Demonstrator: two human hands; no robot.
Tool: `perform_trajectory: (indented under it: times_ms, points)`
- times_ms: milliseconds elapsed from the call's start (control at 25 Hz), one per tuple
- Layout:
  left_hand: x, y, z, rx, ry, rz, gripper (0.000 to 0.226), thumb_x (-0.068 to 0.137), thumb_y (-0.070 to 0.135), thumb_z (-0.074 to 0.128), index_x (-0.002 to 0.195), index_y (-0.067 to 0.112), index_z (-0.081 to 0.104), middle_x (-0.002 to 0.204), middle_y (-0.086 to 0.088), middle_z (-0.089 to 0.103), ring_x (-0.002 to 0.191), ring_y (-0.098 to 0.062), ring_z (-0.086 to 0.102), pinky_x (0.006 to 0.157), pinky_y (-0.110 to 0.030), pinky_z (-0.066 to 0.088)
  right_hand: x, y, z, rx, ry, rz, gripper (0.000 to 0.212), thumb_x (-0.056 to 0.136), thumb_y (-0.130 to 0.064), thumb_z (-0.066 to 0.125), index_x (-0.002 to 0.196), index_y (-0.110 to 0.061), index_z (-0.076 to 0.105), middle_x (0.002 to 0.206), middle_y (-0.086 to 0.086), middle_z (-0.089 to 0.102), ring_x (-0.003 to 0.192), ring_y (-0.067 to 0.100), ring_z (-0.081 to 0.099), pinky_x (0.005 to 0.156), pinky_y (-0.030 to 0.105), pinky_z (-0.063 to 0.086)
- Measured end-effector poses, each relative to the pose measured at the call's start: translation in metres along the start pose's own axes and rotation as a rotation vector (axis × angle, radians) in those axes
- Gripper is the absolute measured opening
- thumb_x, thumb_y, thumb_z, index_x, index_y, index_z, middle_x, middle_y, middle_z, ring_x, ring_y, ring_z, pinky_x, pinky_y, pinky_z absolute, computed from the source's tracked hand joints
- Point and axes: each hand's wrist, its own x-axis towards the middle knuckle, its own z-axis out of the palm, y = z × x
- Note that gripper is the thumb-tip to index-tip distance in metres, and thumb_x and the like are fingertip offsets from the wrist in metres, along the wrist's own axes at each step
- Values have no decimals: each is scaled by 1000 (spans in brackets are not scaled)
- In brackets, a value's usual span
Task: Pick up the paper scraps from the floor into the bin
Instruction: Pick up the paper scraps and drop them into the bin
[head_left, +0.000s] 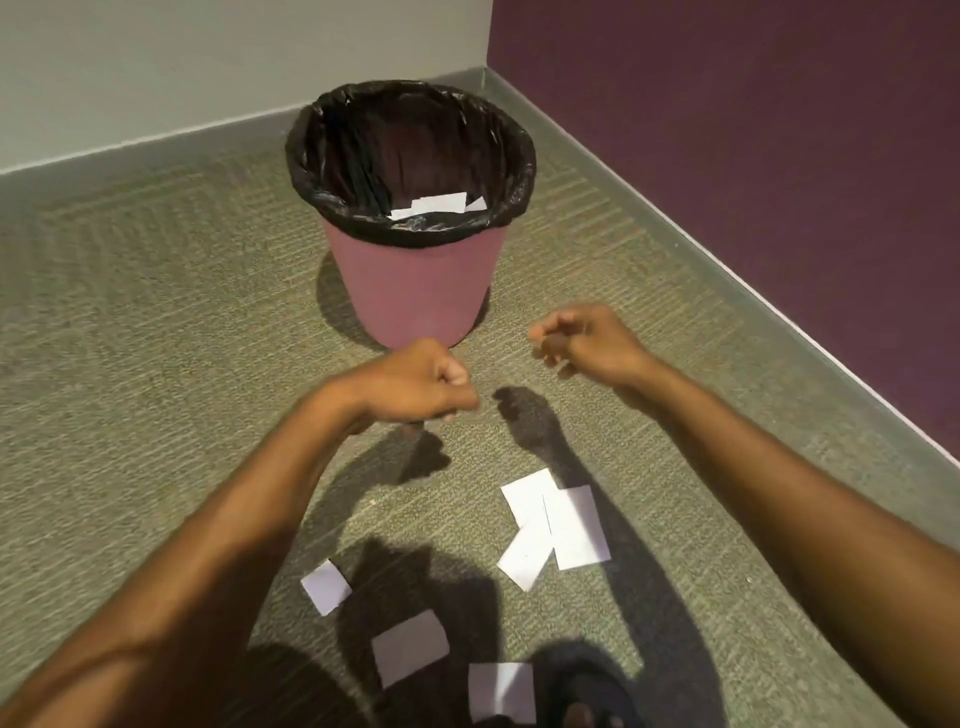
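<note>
1. My left hand (421, 382) is curled into a loose fist above the carpet, just in front of the bin's base. Nothing white shows between the fingers, and I cannot tell whether they enclose anything.
2. My right hand (587, 340) hangs to the right of the bin, its fingers bent and slightly apart, thumb near the fingertips. It looks empty, though the fingertips are blurred.
3. The bin (421, 280) is a dusty pink, tapered plastic bucket standing upright near the corner of the room. A crinkled black liner (410, 228) is folded over its rim.
4. Inside the bin, low against the near wall, lie a few white paper scraps (434, 203), flat and rectangular.
5. On the grey-green carpet (156, 312) near me, more scraps remain. A cluster of three overlapping white rectangles (558, 525) lies between my forearms, to the right.
6. A smaller single scrap (326, 586) lies to the left of that cluster, partly under my left forearm in this view.
7. Two more pieces, one (410, 652) and another (501, 691), sit in shadow at the bottom edge, looking greyish.
8. All the scraps are plain, unmarked, with straight cut edges, lying flat.
9. A purple wall (753, 156) runs along the right.
</note>
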Motion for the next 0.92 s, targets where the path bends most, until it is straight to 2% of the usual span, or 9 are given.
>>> perform_trajectory:
  times_ms: [80,160,280,360,440,480,640,760,920]
  points:
    - [15,-24,53,126,-119,-12,26,86,19,66,64,16,54,61,3,57,53,-7,50,58,-23,41,-16,57,16,-189,-59,97,15,89,-5,65,104,-7,67,100,9,66,89,21,64,71,29,56]
    - [28,-45,104,324,-98,-31,18,80,32,68,84,19,57,92,-4,65,82,-15,60,72,-28,45,-30,103,30,-410,-136,140,23,85,-14,70,106,-7,66,107,12,67,102,30,64,83,40,55]
    - [37,-64,161,676,-59,3,75,74,46,71,135,14,41,144,-13,38,133,-30,35,107,-41,33,-54,145,46,-734,-237,167,63,80,-29,75,135,-15,49,134,10,52,122,33,51,99,41,46]
    - [39,-70,182,826,-70,49,107,72,53,73,151,10,15,159,-17,11,147,-33,12,117,-46,17,-66,158,55,-894,-287,78,78,78,-35,76,144,-18,37,147,6,39,129,32,42,105,41,40]
    - [45,-79,194,912,-56,78,123,65,61,75,152,8,7,160,-21,6,147,-35,9,117,-49,15,-73,168,60,-1022,-328,-16,88,79,-38,75,149,-16,27,155,7,30,136,32,34,111,44,35]
    - [47,-84,197,936,-37,83,128,59,66,76,151,6,11,158,-23,12,146,-38,16,115,-50,20,-75,172,60,-1058,-333,-38,91,80,-37,75,151,-15,23,156,8,27,138,32,31,112,45,32]
    - [49,-100,208,982,-38,66,132,23,76,78,129,4,49,129,-27,57,115,-39,59,90,-47,52,-76,182,65,-1100,-284,-78,88,78,-31,76,148,-16,25,145,11,37,128,32,38,106,46,37]
    - [55,-90,214,960,14,119,104,43,54,87,127,8,46,127,-20,51,112,-34,50,89,-42,46,-75,183,68,-1075,-286,-20,82,78,-30,76,144,-15,29,138,11,42,122,32,42,100,46,40]
    - [64,-83,214,792,97,119,70,68,23,80,127,13,43,126,-10,42,114,-27,42,95,-38,40,-78,181,69,-968,-274,15,77,80,-26,76,141,-14,31,134,9,48,116,31,52,95,43,48]
